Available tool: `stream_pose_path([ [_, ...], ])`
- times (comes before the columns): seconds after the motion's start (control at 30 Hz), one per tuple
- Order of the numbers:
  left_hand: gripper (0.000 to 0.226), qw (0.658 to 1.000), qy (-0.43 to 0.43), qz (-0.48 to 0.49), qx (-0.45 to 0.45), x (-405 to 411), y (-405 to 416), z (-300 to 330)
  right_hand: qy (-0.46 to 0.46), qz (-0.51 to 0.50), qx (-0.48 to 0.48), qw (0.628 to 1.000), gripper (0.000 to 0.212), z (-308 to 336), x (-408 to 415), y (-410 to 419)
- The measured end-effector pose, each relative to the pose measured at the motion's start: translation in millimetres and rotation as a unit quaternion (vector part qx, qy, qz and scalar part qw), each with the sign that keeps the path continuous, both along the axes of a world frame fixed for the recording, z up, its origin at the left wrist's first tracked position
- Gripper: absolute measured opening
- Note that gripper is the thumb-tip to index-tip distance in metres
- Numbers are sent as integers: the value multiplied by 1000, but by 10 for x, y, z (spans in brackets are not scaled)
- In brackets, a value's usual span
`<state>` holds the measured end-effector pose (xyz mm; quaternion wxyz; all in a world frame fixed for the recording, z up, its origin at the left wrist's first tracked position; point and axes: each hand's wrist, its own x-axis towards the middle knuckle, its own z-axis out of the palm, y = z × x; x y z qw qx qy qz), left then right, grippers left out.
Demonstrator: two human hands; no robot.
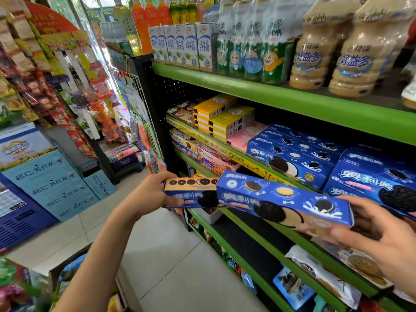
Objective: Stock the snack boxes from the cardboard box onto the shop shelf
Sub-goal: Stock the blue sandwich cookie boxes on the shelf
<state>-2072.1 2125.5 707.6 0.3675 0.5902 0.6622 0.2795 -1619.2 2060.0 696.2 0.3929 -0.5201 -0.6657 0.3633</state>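
A: While the left hand (155, 194) grips an orange-topped snack box (191, 194), where is the other?
B: The right hand (380, 233) clasps the blue snack box (283, 199) before the green shelf (281, 95).

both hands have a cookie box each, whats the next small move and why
Probably push the blue cookie box in the right hand forward onto the shelf row of matching blue boxes. It already hangs just in front of that row's green edge, closest to its like. The left hand holds the orange-topped box further left, so that one can follow after.
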Motion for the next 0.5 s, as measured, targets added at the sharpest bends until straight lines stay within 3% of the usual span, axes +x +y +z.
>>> stream_pose_path([
  [0.2,41,997,-26,5,-66,-27,-4,41,106,-34,-54,992,79,169,46,49],
  [0.37,37,996,-54,16,-75,-84,16,23,99,-32,-64,993,77,378,-35,93],
  [0.5,44,993,-93,14,-69,-156,1,14,101,-4,-38,994,50,506,-121,115],
])
